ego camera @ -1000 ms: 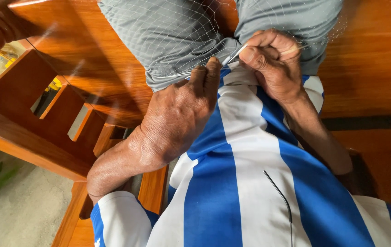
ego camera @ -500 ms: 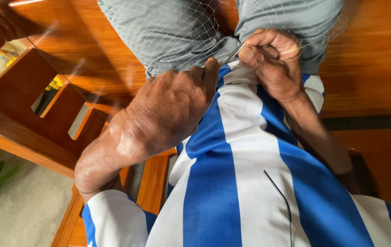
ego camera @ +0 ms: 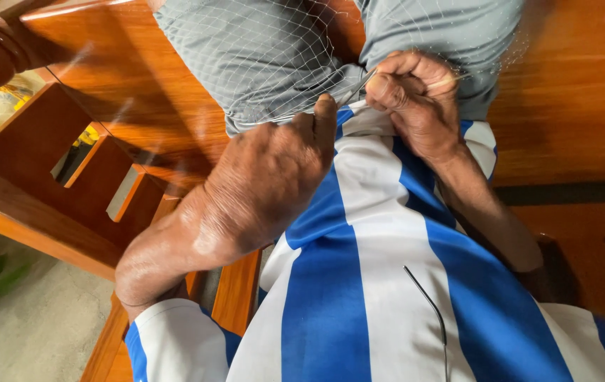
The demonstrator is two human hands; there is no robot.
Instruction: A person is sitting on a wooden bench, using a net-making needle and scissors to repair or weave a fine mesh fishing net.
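Since half a second ago the left hand (ego camera: 267,180) has slid a little further up toward the waist, its forearm lifting clear of the blue-and-white striped shirt (ego camera: 359,283); the right hand (ego camera: 415,102) sits almost where it was.

As a judgement, the netting work is mid-course: a broad sheet of fine mesh net (ego camera: 274,56) already lies knotted across the grey shorts (ego camera: 246,78), and both hands are busy at its near edge by the waist, so more rows seem left to do. How many, the view does not tell.

Left fingers are pressed together and curled under, the tips hidden below the hand, apparently holding the net edge taut; what exactly they grip cannot be seen. Right fingers are closed in a pinch around a thin pale netting needle (ego camera: 451,80), which pokes out to the side, and a taut thread (ego camera: 359,86) runs from that pinch down toward the left thumb.

Mesh is nearly transparent, thin-stranded, with small diamond openings, limp over the cloth. Shorts look soft and matte. Underneath, the wooden bench (ego camera: 132,106) is glossy, reddish-brown, hard and smooth, with slatted openings at its side.
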